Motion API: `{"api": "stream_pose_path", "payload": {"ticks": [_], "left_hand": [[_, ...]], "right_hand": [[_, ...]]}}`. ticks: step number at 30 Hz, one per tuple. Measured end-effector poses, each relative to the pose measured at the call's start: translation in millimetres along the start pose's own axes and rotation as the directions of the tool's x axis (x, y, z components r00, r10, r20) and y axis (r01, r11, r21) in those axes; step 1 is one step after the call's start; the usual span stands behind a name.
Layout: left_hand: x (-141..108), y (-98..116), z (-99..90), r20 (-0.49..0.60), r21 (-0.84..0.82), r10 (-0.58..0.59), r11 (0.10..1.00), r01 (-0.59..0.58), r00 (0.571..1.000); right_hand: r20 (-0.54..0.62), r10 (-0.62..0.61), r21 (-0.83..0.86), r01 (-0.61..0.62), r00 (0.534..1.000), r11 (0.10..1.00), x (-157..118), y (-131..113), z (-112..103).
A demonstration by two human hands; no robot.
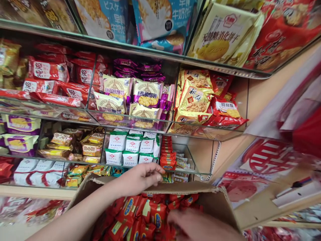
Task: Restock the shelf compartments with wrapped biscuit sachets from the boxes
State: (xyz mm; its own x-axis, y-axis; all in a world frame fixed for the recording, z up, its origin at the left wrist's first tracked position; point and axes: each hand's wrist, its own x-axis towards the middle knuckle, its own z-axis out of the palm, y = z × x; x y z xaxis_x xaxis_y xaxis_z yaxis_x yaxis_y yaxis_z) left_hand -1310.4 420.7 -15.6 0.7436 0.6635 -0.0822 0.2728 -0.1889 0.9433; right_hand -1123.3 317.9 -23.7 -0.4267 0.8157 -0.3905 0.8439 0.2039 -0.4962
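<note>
An open cardboard box full of small red packets stands at the bottom centre. Over its far edge reaches my left hand, fingers curled loosely, near the shelf compartment with similar red packets. Whether anything lies under those fingers is hidden. My right hand is inside the box among the red packets, blurred by motion, its fingertips not clear.
Glass-fronted shelves hold rows of wrapped biscuits. White-and-green packets sit left of the red ones. A wooden side panel and red-and-white bags are at the right.
</note>
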Motion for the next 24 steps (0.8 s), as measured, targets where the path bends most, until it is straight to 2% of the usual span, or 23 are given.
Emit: {"api": "stream_pose_path", "payload": {"ticks": [2, 4, 7, 10, 13, 15, 19, 22, 24], "left_hand": [[0.4, 2.4, -1.6, 0.038, -0.111, 0.003, 0.994, 0.001, 0.999], [0.2, 6.2, -3.0, 0.067, -0.158, 0.029, 0.987, -0.018, 0.997], [-0.2, 10.1, -3.7, 0.103, -0.178, 0.067, 0.983, -0.048, 0.992], [0.9, 8.9, -3.4, 0.074, -0.184, 0.051, 0.982, -0.036, 0.996], [2.2, 6.0, -2.9, -0.039, -0.170, 0.020, 0.985, -0.027, 0.999], [2.1, 4.8, -1.9, -0.072, -0.151, 0.004, 0.988, -0.015, 0.997], [0.8, 4.4, 2.2, -0.054, -0.166, 0.022, 0.986, -0.031, 0.998], [1.0, 3.3, 5.1, -0.022, -0.273, 0.109, 0.955, -0.111, 0.994], [1.5, 1.6, 6.1, 0.001, -0.338, 0.155, 0.930, -0.145, 0.988]], "right_hand": [[-0.142, -0.075, 0.143, 0.096, 0.987, 0.985, -14.1, -6.3, -24.1], [-0.241, -0.159, 0.321, 0.234, 0.957, 0.918, -14.0, -7.2, -42.1], [-0.383, -0.186, 0.510, 0.375, 0.905, 0.774, 9.7, -0.3, -53.5], [-0.473, -0.129, 0.602, 0.427, 0.872, 0.675, 41.2, 8.4, -52.7], [-0.506, -0.110, 0.639, 0.458, 0.855, 0.619, 60.3, 14.1, -47.4], [-0.500, -0.122, 0.649, 0.465, 0.857, 0.602, 63.9, 16.5, -43.6], [-0.471, -0.135, 0.664, 0.451, 0.872, 0.597, 59.9, 16.0, -38.3], [-0.507, -0.105, 0.668, 0.467, 0.856, 0.579, 58.1, 9.2, -35.2], [-0.495, -0.072, 0.700, 0.446, 0.866, 0.558, 59.1, 3.2, -33.4]]}}
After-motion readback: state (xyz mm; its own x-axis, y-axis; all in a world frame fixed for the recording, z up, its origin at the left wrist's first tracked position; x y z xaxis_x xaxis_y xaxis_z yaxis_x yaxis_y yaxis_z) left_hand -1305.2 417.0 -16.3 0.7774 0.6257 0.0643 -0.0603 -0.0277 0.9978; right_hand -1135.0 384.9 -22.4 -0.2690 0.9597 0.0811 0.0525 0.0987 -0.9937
